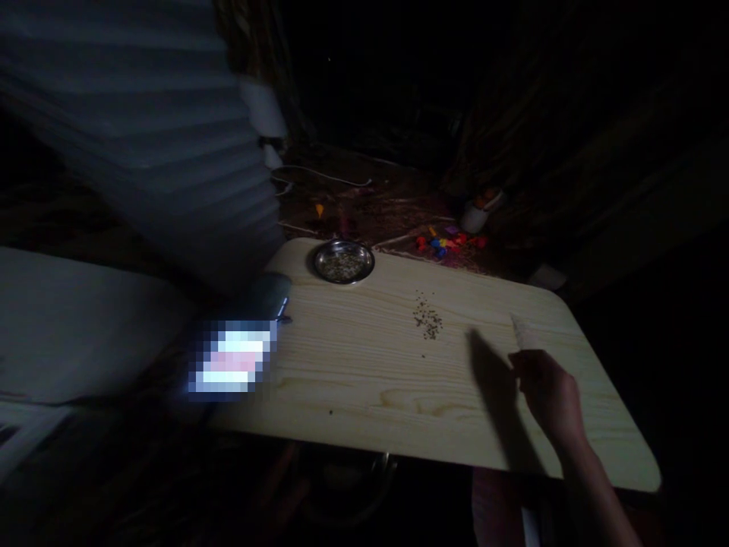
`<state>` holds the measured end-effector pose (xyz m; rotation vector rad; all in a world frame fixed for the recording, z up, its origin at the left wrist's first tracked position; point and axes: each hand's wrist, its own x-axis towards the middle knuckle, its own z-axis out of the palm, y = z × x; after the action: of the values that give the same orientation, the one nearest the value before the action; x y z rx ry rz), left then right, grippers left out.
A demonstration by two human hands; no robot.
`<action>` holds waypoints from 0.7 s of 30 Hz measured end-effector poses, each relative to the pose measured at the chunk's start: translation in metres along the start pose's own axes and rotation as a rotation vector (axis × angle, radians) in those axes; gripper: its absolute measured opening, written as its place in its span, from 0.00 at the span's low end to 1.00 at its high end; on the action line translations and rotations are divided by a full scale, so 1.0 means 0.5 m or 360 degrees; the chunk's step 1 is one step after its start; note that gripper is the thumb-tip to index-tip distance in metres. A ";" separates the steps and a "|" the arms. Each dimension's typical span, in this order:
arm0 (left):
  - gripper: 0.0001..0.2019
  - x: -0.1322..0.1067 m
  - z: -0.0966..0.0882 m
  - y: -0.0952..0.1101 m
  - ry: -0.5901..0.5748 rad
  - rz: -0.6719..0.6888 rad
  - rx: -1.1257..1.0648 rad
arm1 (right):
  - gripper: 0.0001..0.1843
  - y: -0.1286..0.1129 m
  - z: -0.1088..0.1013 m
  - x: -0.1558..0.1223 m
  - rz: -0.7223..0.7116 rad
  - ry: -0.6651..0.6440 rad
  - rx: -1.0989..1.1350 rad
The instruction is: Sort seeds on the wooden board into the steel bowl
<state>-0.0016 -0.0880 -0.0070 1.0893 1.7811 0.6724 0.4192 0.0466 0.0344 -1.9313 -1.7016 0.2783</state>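
My right hand (547,391) hovers over the right part of the wooden table (364,380), its fingers curled together in a pinch. What they hold, if anything, is too small or dark to make out. Just beyond the fingers lies a pale, thin piece (524,332) whose kind I cannot tell. Below the table's near edge, in deep shadow, my left hand (285,482) grips the left rim of a metal bowl (387,467). Small dark seeds or grains (428,319) are scattered in a loose patch on the tabletop, left of my right hand.
A shiny steel dish (343,262) with pale, seed-like pieces stands at the far left of the table. A lit phone (233,361) is at the left edge. Colourful small objects (447,243) and a white container (474,219) lie beyond, near a pale pleated curtain (187,152).
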 end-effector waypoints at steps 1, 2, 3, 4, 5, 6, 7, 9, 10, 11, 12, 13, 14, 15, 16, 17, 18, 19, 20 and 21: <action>0.15 0.001 0.002 0.002 -0.0023 -0.0001 -0.0011 | 0.16 -0.021 0.015 -0.017 -0.0045 -0.0095 0.0105; 0.14 0.002 0.003 0.003 -0.0040 0.0002 -0.0019 | 0.17 -0.042 0.030 -0.032 -0.0076 -0.0164 0.0185; 0.14 0.003 0.004 0.005 -0.0052 0.0008 -0.0026 | 0.18 -0.063 0.045 -0.042 -0.0073 -0.0231 0.0243; 0.14 0.003 0.005 0.006 -0.0060 0.0014 -0.0032 | 0.18 -0.082 0.060 -0.049 -0.0054 -0.0251 0.0280; 0.14 0.003 0.005 0.007 -0.0066 0.0021 -0.0038 | 0.19 -0.098 0.072 -0.051 -0.0049 -0.0266 0.0302; 0.14 0.002 0.004 0.007 -0.0070 0.0027 -0.0044 | 0.19 -0.112 0.083 -0.050 -0.0044 -0.0274 0.0315; 0.14 0.000 0.002 0.007 -0.0074 0.0030 -0.0050 | 0.19 -0.123 0.091 -0.047 -0.0046 -0.0279 0.0319; 0.14 -0.005 -0.003 0.006 -0.0084 0.0028 -0.0061 | 0.19 -0.142 0.104 -0.037 -0.0070 -0.0299 0.0314; 0.14 -0.008 -0.006 0.004 -0.0087 0.0024 -0.0066 | 0.19 -0.151 0.110 -0.033 -0.0084 -0.0313 0.0310; 0.15 -0.010 -0.008 0.002 -0.0085 0.0019 -0.0071 | 0.18 -0.160 0.117 -0.030 -0.0102 -0.0333 0.0309; 0.15 -0.012 -0.011 0.000 -0.0076 0.0013 -0.0075 | 0.18 -0.171 0.125 -0.029 -0.0127 -0.0360 0.0316; 0.15 -0.013 -0.012 -0.003 -0.0059 0.0007 -0.0077 | 0.18 -0.183 0.133 -0.030 -0.0159 -0.0401 0.0332; 0.15 -0.015 -0.014 -0.007 -0.0037 0.0000 -0.0078 | 0.18 -0.197 0.143 -0.032 -0.0197 -0.0455 0.0357; 0.15 -0.015 -0.015 -0.011 -0.0010 -0.0005 -0.0077 | 0.18 -0.212 0.152 -0.037 -0.0237 -0.0518 0.0386; 0.15 -0.016 -0.015 -0.014 0.0018 -0.0010 -0.0076 | 0.17 -0.229 0.162 -0.042 -0.0278 -0.0579 0.0414; 0.16 -0.017 -0.016 -0.018 0.0044 -0.0012 -0.0073 | 0.16 -0.246 0.171 -0.048 -0.0321 -0.0635 0.0439; 0.16 -0.018 -0.017 -0.021 0.0068 -0.0014 -0.0070 | 0.15 -0.263 0.179 -0.054 -0.0366 -0.0686 0.0462; 0.16 -0.020 -0.018 -0.024 0.0090 -0.0013 -0.0065 | 0.14 -0.280 0.187 -0.061 -0.0409 -0.0731 0.0481; 0.16 -0.021 -0.019 -0.027 0.0111 -0.0011 -0.0059 | 0.13 -0.296 0.193 -0.067 -0.0454 -0.0773 0.0496; 0.16 -0.024 -0.020 -0.029 0.0132 -0.0008 -0.0051 | 0.12 -0.310 0.198 -0.073 -0.0498 -0.0812 0.0508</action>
<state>-0.0140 -0.1050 -0.0092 1.0482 1.8366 0.7502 0.2319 0.0454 0.0261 -1.4087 -2.0898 0.9204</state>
